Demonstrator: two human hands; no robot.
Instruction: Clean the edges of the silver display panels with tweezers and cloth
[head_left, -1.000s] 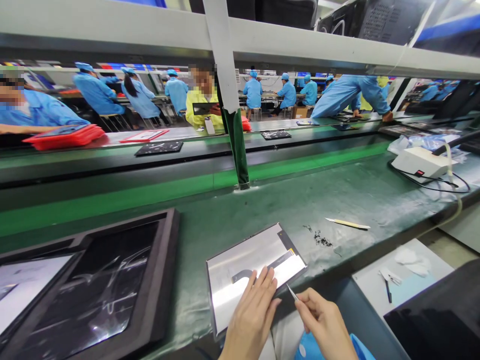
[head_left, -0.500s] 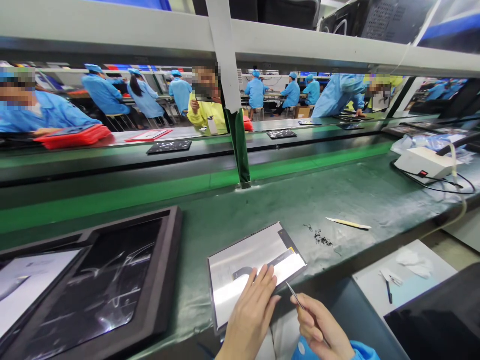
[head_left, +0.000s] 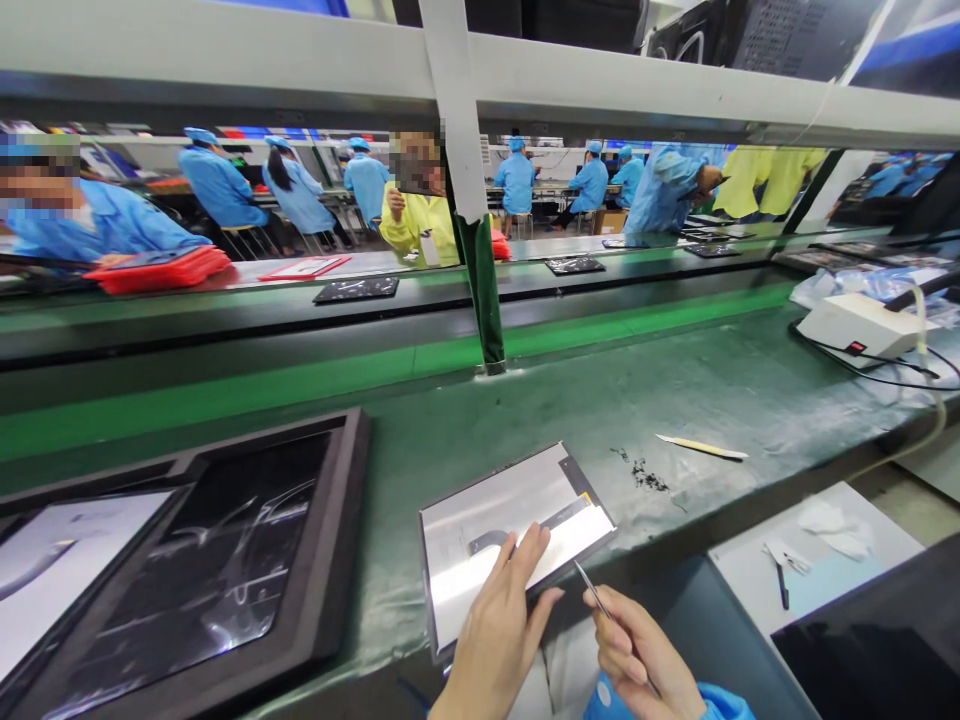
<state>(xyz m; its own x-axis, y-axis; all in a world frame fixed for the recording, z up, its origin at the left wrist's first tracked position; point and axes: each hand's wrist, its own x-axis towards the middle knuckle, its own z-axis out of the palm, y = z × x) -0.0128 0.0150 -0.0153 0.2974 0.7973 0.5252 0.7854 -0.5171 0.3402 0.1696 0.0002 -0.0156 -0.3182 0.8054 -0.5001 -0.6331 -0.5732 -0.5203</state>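
Observation:
A flat LCD display panel (head_left: pixel 517 480) with a silvery back and dark edges lies at a slant on the green bench, its near edge at the bench's front. My left hand (head_left: pixel 504 625) rests on its lower part with the fingers stretched out, partly covering a dark flex cable (head_left: pixel 491 541) on the back. Just right of the panel's near edge, my right hand (head_left: pixel 637 645) is closed around slim metal tweezers (head_left: pixel 591 588). Their tip points up and left, close to the panel's edge. Small black scraps (head_left: pixel 646 476) and a yellow-handled craft knife (head_left: pixel 702 447) lie to the right.
A dark foam tray (head_left: pixel 346 510) holding film-covered panels fills the left. Behind the bench, a conveyor belt (head_left: pixel 465 290) carries dark flat pieces past a post (head_left: pixel 484 300). A white device (head_left: pixel 862 325) with cables stands at right. Co-workers sit and stand beyond.
The view has shifted slightly. My left fingers lie closer together on the panel; my right hand looks the same. Dark pieces on the conveyor have moved right, and a co-worker at the back has shifted.

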